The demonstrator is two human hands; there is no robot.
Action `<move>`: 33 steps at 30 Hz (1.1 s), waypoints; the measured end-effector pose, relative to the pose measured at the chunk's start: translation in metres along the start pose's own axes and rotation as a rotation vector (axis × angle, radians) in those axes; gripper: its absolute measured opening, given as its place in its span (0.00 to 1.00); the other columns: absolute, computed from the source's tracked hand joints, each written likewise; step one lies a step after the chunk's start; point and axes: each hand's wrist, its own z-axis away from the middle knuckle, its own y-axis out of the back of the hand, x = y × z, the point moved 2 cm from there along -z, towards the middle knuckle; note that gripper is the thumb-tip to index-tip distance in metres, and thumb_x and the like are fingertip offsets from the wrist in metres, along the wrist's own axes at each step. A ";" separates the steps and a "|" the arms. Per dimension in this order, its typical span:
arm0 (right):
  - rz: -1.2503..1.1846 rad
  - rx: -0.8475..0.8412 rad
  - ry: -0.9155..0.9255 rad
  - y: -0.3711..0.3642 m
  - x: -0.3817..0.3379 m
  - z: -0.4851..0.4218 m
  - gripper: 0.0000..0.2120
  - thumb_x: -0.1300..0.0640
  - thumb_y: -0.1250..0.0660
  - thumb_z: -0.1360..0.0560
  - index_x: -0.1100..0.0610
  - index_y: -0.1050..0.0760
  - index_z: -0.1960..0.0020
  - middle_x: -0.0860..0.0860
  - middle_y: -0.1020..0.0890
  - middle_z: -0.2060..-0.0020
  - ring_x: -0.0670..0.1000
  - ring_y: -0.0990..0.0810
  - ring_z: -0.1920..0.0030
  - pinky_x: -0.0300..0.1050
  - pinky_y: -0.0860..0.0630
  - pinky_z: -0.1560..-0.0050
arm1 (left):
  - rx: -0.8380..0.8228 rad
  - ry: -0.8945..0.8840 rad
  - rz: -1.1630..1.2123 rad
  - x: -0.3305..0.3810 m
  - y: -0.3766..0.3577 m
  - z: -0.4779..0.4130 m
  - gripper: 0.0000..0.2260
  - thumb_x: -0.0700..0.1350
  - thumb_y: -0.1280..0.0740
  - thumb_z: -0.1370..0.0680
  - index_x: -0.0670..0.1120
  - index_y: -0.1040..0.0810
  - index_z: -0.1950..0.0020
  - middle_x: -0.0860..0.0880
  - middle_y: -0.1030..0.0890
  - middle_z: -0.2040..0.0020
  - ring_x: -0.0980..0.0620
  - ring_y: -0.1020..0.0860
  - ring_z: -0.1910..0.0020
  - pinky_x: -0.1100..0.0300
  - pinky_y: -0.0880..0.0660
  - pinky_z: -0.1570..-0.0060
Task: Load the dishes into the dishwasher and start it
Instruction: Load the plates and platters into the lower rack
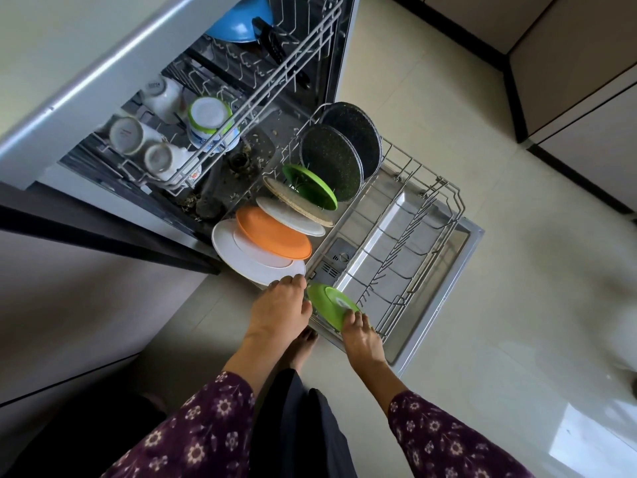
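The right hand (362,336) holds a small green plate (329,303) by its near edge, fingertips curled on the rim, standing it at the near end of the lower rack (431,215). The left hand (279,305) lies just left of it, fingers fairly straight, their tips touching the rim of a large white plate (241,260) in that rack.

Along the rack's left side a row of plates leans beyond the white one: an orange plate (272,232), another white plate (293,219), a speckled beige one (300,207), a second green plate (310,186) and two dark speckled plates (331,160). The rack's right half holds only bare wire prongs over the open door (462,270).

Above and left of the lower rack, the upper rack (255,108) carries upturned mugs (127,134) with printing on their bases, a white tub (210,122) with a blue label, a blue bowl (241,22) and a black utensil (272,43). None of the writing can be read. Food crumbs (255,146) litter the dishwasher floor behind the lower rack.
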 end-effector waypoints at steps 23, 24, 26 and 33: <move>-0.011 0.052 0.029 -0.005 0.012 0.001 0.31 0.71 0.25 0.45 0.66 0.34 0.45 0.60 0.18 0.57 0.59 0.16 0.54 0.49 0.19 0.72 | -0.008 -0.013 -0.033 0.003 0.001 0.001 0.13 0.50 0.41 0.21 0.47 0.31 0.38 0.49 0.23 0.45 0.50 0.24 0.45 0.58 0.28 0.50; -0.016 0.045 0.027 -0.003 0.014 -0.002 0.32 0.71 0.24 0.46 0.66 0.34 0.46 0.60 0.18 0.58 0.59 0.16 0.55 0.48 0.19 0.72 | -0.002 -0.015 -0.037 0.003 0.002 0.000 0.13 0.50 0.41 0.21 0.47 0.31 0.38 0.49 0.23 0.46 0.50 0.24 0.45 0.58 0.28 0.51; -0.016 0.009 0.017 -0.004 0.017 -0.010 0.35 0.70 0.21 0.51 0.65 0.34 0.49 0.59 0.19 0.62 0.58 0.16 0.60 0.47 0.20 0.74 | 0.012 -0.022 -0.038 0.003 0.002 -0.002 0.13 0.50 0.41 0.21 0.47 0.31 0.38 0.49 0.22 0.47 0.50 0.24 0.46 0.59 0.28 0.52; 0.062 -0.098 -0.026 -0.022 -0.010 -0.034 0.26 0.68 0.22 0.42 0.72 0.27 0.48 0.67 0.20 0.60 0.64 0.18 0.60 0.55 0.19 0.70 | -0.001 -0.020 -0.028 -0.008 -0.004 -0.005 0.13 0.50 0.41 0.22 0.47 0.30 0.39 0.49 0.22 0.44 0.50 0.24 0.45 0.59 0.29 0.52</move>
